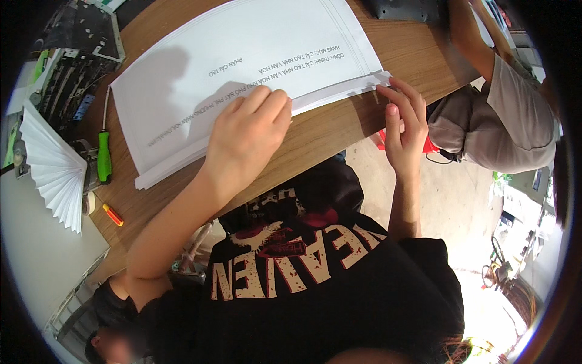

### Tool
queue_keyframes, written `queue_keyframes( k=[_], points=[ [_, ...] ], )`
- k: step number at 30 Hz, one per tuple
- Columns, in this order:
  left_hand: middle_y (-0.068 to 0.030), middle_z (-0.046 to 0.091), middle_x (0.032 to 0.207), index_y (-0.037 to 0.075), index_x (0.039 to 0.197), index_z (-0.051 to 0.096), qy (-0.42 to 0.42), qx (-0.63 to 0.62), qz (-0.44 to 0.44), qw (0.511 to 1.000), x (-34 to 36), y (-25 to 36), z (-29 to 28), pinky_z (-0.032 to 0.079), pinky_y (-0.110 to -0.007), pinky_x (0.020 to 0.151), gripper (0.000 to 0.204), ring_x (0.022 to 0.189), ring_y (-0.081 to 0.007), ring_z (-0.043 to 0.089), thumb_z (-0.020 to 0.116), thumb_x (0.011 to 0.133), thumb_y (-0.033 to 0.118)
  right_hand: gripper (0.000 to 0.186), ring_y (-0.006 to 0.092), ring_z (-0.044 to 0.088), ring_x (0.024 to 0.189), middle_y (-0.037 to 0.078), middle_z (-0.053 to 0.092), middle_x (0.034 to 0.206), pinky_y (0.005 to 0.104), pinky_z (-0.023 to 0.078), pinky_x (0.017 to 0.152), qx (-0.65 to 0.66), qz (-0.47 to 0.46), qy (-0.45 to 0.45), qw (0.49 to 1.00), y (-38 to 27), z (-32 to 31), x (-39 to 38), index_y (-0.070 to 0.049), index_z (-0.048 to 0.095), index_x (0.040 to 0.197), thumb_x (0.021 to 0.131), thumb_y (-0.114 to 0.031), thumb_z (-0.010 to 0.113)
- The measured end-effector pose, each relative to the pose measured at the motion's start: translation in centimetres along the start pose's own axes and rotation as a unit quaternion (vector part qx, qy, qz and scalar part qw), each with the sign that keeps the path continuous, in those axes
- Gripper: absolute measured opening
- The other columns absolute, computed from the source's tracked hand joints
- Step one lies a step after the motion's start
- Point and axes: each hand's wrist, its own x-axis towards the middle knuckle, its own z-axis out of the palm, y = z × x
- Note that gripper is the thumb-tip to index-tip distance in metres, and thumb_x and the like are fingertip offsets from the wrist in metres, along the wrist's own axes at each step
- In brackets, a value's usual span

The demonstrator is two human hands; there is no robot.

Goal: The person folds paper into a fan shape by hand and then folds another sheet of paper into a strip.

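Note:
A large white printed sheet of paper (200, 45) lies on the wooden table, its near edge folded into a narrow strip. My left hand (248, 136) rests on the middle of that strip, fingers curled down over the fold; the thumb and fingertips are mostly hidden. At the strip's right end is my right hand (406, 124), its fingers bent and apart, with fingertips close to or touching the paper's corner. Whether the right fingers pinch the paper does not show. Left of the sheet lies a green-handled screwdriver (104, 158).
A pleated white paper fan (57, 164) stands at the left, near a small orange-handled screwdriver (113, 215) and a tape roll (90, 203). A dark object (403, 9) sits at the far edge of the wooden table (424, 54). Another person (503, 115) sits at the right.

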Motion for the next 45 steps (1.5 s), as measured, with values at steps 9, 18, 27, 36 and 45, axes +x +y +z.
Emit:
queue_keyframes(
  k=[9, 18, 27, 36, 45],
  points=[
    [-0.0057, 0.062, 0.082, 0.004, 0.086, 0.064, 0.132, -0.153, -0.049, 0.978, 4.9, -0.5, -4.2, 0.050, -0.030, 0.062, 0.009, 0.069, -0.0193, 0.061, 0.069, 0.079, 0.003, 0.015, 0.0257, 0.066, 0.087, 0.011, 0.068, 0.099, 0.0320, 0.052, 0.075, 0.168, -0.049, 0.043, 0.984, -5.5, 0.3, 2.0, -0.003, 0.072, 0.100, 0.085, -0.005, 0.070],
    [-0.0073, 0.067, 0.097, -0.003, 0.112, 0.061, 0.480, -0.433, -0.212, 0.733, 5.8, 1.9, -12.8, 0.052, -0.026, 0.074, 0.025, 0.087, -0.0125, 0.063, 0.057, 0.098, 0.016, 0.051, 0.0274, 0.064, 0.085, 0.014, 0.066, 0.102, 0.0337, 0.053, 0.073, 0.170, -0.334, 0.132, 0.918, -15.8, -2.7, 10.4, 0.002, 0.066, 0.107, 0.072, -0.033, 0.083],
    [-0.0101, 0.063, 0.104, -0.002, 0.116, 0.053, 0.458, -0.641, -0.231, 0.570, 1.1, 3.5, -8.4, 0.062, -0.042, 0.081, 0.022, 0.096, -0.0206, 0.067, 0.056, 0.098, 0.009, 0.046, 0.0214, 0.063, 0.080, 0.008, 0.064, 0.096, 0.0302, 0.051, 0.063, -0.064, -0.480, 0.134, 0.864, -13.2, -1.5, 12.0, -0.001, 0.070, 0.103, 0.058, -0.011, 0.074],
    [-0.0033, 0.064, 0.096, 0.009, 0.101, 0.072, 0.204, 0.018, -0.041, 0.978, -6.8, 1.4, -1.5, 0.050, -0.030, 0.067, 0.028, 0.082, -0.0196, 0.063, 0.075, 0.074, 0.012, 0.048, 0.0205, 0.062, 0.086, 0.005, 0.062, 0.092, 0.0330, 0.052, 0.070, -0.010, -0.401, -0.102, 0.910, -6.5, 3.0, 5.1, -0.001, 0.071, 0.111, 0.064, -0.010, 0.071],
    [-0.0019, 0.063, 0.093, 0.008, 0.099, 0.072, 0.102, -0.006, -0.076, 0.992, -8.1, -2.2, -1.2, 0.047, -0.032, 0.060, 0.031, 0.074, -0.0193, 0.059, 0.080, 0.069, 0.008, 0.040, 0.0221, 0.063, 0.081, 0.006, 0.065, 0.095, 0.0341, 0.053, 0.070, 0.078, -0.371, -0.103, 0.919, -3.2, 4.2, 4.4, -0.003, 0.071, 0.104, 0.065, -0.009, 0.074]
  ],
)
